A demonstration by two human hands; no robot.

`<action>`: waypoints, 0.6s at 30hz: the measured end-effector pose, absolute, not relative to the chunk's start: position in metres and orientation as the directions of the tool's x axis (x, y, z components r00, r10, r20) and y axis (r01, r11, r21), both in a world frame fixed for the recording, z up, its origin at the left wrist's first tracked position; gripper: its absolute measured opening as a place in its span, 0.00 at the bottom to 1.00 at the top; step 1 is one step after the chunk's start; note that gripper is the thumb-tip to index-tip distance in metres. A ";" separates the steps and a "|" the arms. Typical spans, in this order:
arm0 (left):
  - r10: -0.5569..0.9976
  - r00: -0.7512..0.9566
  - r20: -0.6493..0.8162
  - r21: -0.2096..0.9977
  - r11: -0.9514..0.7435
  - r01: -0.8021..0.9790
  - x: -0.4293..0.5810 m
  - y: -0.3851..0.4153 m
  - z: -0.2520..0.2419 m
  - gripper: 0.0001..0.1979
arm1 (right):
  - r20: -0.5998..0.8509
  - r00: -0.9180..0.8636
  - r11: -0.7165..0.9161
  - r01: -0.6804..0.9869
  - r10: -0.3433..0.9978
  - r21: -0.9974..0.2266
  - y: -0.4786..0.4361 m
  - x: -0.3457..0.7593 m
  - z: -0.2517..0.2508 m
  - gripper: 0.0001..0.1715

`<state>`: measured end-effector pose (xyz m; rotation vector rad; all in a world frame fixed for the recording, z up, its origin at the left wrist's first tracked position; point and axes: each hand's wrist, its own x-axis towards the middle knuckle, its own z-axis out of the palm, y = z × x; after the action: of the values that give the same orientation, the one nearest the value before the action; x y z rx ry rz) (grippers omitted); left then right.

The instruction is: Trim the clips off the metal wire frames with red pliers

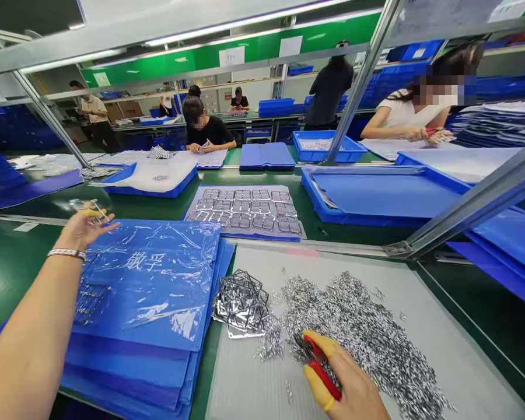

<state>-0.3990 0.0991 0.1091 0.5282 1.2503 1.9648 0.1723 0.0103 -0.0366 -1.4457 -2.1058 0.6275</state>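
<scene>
My left hand point(84, 228) is raised over the far left corner of a blue plastic-covered stack point(157, 291). Its yellow-covered fingertips pinch a thin square frame point(101, 211), slightly blurred. Below that hand, another dark frame point(94, 300) lies on the plastic. My right hand point(347, 379), with yellow-covered thumb and finger, is wrapped around red-handled cutters point(321, 373). Their dark jaws point toward a wide heap of small metallic pieces point(359, 321). Left of the heap is a tangled pile of black and silvery square frames point(241, 303). Both piles lie on a pale sheet point(245, 379).
Ahead lies a sheet with rows of dark frames point(245, 209). Blue trays point(376, 198) stand beyond to the right, another tray point(153, 186) to the left. A slanted metal post point(472, 192) rises on the right. Several people work across the bench.
</scene>
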 end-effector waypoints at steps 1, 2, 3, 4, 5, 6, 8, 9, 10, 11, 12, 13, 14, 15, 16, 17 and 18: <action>0.779 -0.626 -0.036 0.878 -0.276 -0.392 -0.392 0.092 0.115 0.07 | 0.140 -0.307 0.324 0.705 0.941 -0.631 0.010 0.171 -0.035 0.22; 0.805 -0.594 -0.002 0.858 -0.304 -0.415 -0.381 0.084 0.121 0.08 | 0.138 -0.307 0.322 0.703 0.942 -0.634 0.010 0.170 -0.033 0.22; 0.827 -0.560 0.058 0.829 -0.352 -0.435 -0.368 0.076 0.126 0.12 | 0.137 -0.309 0.323 0.701 0.941 -0.636 0.009 0.169 -0.031 0.23; 0.839 -0.533 0.108 0.790 -0.398 -0.466 -0.351 0.067 0.130 0.19 | 0.138 -0.318 0.330 0.696 0.938 -0.638 0.009 0.168 -0.029 0.23; 0.842 -0.512 0.171 0.749 -0.449 -0.488 -0.333 0.058 0.133 0.26 | 0.145 -0.329 0.343 0.689 0.933 -0.638 0.008 0.168 -0.027 0.23; 0.849 -0.493 0.190 0.714 -0.464 -0.524 -0.313 0.050 0.134 0.31 | 0.157 -0.344 0.361 0.680 0.926 -0.638 0.008 0.168 -0.025 0.23; 0.882 -0.434 0.184 0.666 -0.436 -0.605 -0.270 0.037 0.130 0.35 | 0.186 -0.374 0.401 0.658 0.909 -0.637 0.006 0.168 -0.023 0.23; 0.902 -0.395 0.171 0.652 -0.405 -0.641 -0.248 0.032 0.125 0.34 | 0.201 -0.383 0.417 0.649 0.902 -0.636 0.005 0.168 -0.023 0.23; 0.929 -0.344 0.134 0.644 -0.346 -0.683 -0.226 0.030 0.117 0.33 | 0.214 -0.387 0.429 0.642 0.897 -0.635 0.003 0.168 -0.023 0.23; 0.954 -0.285 0.091 0.632 -0.276 -0.724 -0.205 0.029 0.108 0.33 | 0.223 -0.389 0.436 0.637 0.894 -0.635 0.002 0.168 -0.024 0.23; 0.977 -0.209 0.038 0.616 -0.188 -0.765 -0.185 0.030 0.097 0.34 | 0.233 -0.387 0.441 0.633 0.892 -0.636 0.001 0.169 -0.025 0.23; 0.992 -0.126 -0.002 0.594 -0.100 -0.798 -0.164 0.031 0.086 0.33 | 0.242 -0.382 0.443 0.630 0.892 -0.638 -0.001 0.170 -0.026 0.23; 0.998 -0.061 -0.021 0.564 -0.039 -0.825 -0.145 0.032 0.075 0.32 | 0.250 -0.376 0.444 0.626 0.892 -0.641 -0.002 0.171 -0.027 0.23; 0.999 0.004 -0.037 0.531 0.023 -0.847 -0.126 0.034 0.064 0.32 | 0.256 -0.370 0.443 0.622 0.893 -0.646 -0.003 0.172 -0.028 0.23; 0.997 0.061 -0.052 0.495 0.078 -0.865 -0.108 0.035 0.055 0.31 | 0.260 -0.362 0.440 0.618 0.895 -0.651 -0.005 0.174 -0.028 0.23; 0.991 0.112 -0.070 0.455 0.132 -0.881 -0.091 0.035 0.047 0.31 | 0.265 -0.354 0.437 0.615 0.897 -0.657 -0.006 0.176 -0.029 0.23; 0.983 0.163 -0.087 0.412 0.184 -0.892 -0.075 0.034 0.040 0.31 | 0.269 -0.344 0.432 0.611 0.899 -0.663 -0.007 0.179 -0.029 0.22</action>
<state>-0.0746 0.0337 0.0399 0.2924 0.3693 1.3647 0.1788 -0.0068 -0.0295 -1.2663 -2.0752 0.6099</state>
